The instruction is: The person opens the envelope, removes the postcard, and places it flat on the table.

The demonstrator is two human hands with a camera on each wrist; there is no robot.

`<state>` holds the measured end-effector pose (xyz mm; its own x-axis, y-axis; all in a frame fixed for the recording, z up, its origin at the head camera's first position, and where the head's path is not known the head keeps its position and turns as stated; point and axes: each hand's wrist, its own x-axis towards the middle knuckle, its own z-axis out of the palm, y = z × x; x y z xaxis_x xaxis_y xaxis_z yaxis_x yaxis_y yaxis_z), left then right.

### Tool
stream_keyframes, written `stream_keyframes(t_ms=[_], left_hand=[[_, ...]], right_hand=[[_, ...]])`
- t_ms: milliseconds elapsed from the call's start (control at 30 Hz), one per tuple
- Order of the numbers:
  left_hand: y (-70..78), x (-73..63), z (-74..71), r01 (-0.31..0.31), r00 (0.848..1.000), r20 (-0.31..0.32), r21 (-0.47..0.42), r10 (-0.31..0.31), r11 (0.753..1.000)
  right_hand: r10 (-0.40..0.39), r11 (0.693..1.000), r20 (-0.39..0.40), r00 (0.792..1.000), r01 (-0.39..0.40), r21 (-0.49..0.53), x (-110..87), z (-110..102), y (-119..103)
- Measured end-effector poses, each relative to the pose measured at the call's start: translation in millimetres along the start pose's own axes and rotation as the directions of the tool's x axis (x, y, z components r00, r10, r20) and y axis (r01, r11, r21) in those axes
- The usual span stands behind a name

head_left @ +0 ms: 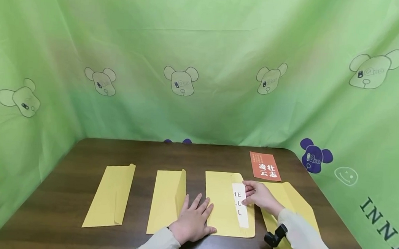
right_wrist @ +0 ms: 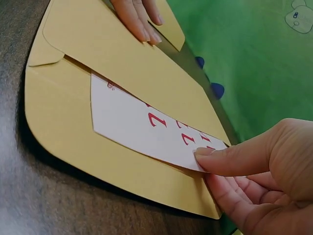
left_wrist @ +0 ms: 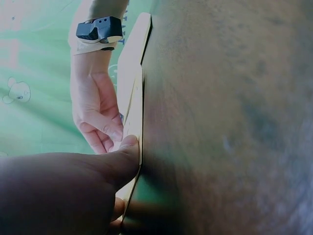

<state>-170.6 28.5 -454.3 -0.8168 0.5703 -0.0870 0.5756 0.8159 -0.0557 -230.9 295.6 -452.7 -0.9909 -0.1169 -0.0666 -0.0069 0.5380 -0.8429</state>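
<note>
A yellow envelope (head_left: 219, 190) lies on the table with its flap spread to the right. From its opening sticks a white card (head_left: 243, 219) with printed letters, which look red in the right wrist view. My right hand (head_left: 262, 199) pinches the card's exposed edge between thumb (right_wrist: 230, 159) and fingers; the card's other side is hidden inside the envelope. With fingers spread and fairly straight, my left hand (head_left: 193, 220) rests at the envelope's left edge. In the left wrist view its thumb (left_wrist: 128, 152) presses on the envelope.
Two more yellow envelopes lie to the left, one at the far left (head_left: 107, 195) and one beside my left hand (head_left: 164, 198). Another envelope (head_left: 305, 211) lies under my right forearm. A red card (head_left: 264, 166) with white characters sits at the back right. Green cloth (head_left: 213, 117) surrounds the table.
</note>
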Motion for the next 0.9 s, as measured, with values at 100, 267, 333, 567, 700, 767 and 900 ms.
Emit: stream_keyframes(t_ms=[100,267,333,567,700,767,900], left_hand=[[-1.1,-0.2,-0.6,0.003,1.0,0.005,0.0,-0.003,1.0],[-1.8,0.3,-1.4,0.005,1.0,0.008,-0.011,-0.005,1.0],[-1.4,0.3,-2.0,0.004,1.0,0.013,-0.017,-0.004,1.0],[-0.5,-0.3,-1.9,0.001,0.999,0.033,-0.024,0.0,1.0],[-1.3,0.9,-2.2,-0.004,1.0,0.024,-0.015,0.005,1.0],[-1.5,1.7,-2.4,-0.005,1.0,0.022,-0.014,0.006,1.0],[-0.7,0.7,-2.5,-0.002,1.0,0.028,-0.023,0.003,1.0]], right_hand=[[0.0,1.0,0.002,1.0,0.0,0.003,0.9,0.7,-2.5],[0.023,0.999,-0.009,1.0,-0.022,0.04,-0.3,2.4,-7.5],[0.05,0.996,-0.002,0.999,-0.05,0.078,-2.5,4.1,-8.7],[0.137,0.967,-0.004,0.991,-0.133,0.219,-9.9,9.6,-3.1],[0.154,0.961,-0.051,0.987,-0.138,0.239,-11.7,5.7,0.4],[0.153,0.962,-0.066,0.986,-0.133,0.24,-12.1,3.5,1.7],[0.135,0.97,-0.072,0.988,-0.117,0.212,-14.5,0.0,3.4]])
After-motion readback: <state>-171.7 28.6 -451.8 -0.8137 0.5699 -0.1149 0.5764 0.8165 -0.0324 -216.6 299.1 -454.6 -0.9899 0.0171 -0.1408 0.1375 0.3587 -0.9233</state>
